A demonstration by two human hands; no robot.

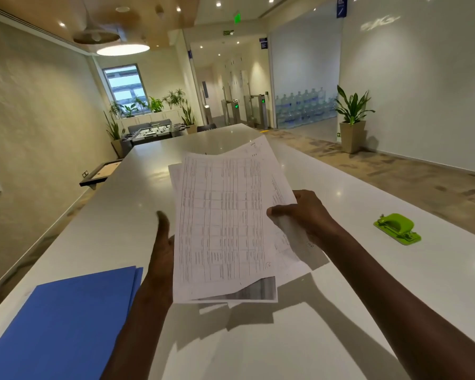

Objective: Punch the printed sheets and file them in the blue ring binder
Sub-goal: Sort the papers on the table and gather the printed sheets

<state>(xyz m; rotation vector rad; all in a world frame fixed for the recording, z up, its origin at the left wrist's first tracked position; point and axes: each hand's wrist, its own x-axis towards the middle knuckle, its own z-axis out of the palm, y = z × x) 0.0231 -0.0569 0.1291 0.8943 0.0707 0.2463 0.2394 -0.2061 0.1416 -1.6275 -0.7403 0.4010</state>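
I hold a loose, uneven stack of printed sheets (225, 226) with tables on them, lifted above the white table (340, 311). My right hand (307, 215) pinches the stack's right edge. My left hand (162, 248) rests flat against the left edge, thumb up and fingers hidden behind the paper. The blue ring binder (66, 319) lies closed on the table at the lower left, beside my left forearm. A green hole punch (396, 228) sits on the table to the right, an arm's reach from my right hand.
The long white table runs away from me toward a foosball table (151, 133) and plants. A dark framed panel (100, 172) juts from the left wall near the table edge. A potted plant (351, 119) stands on the floor at right.
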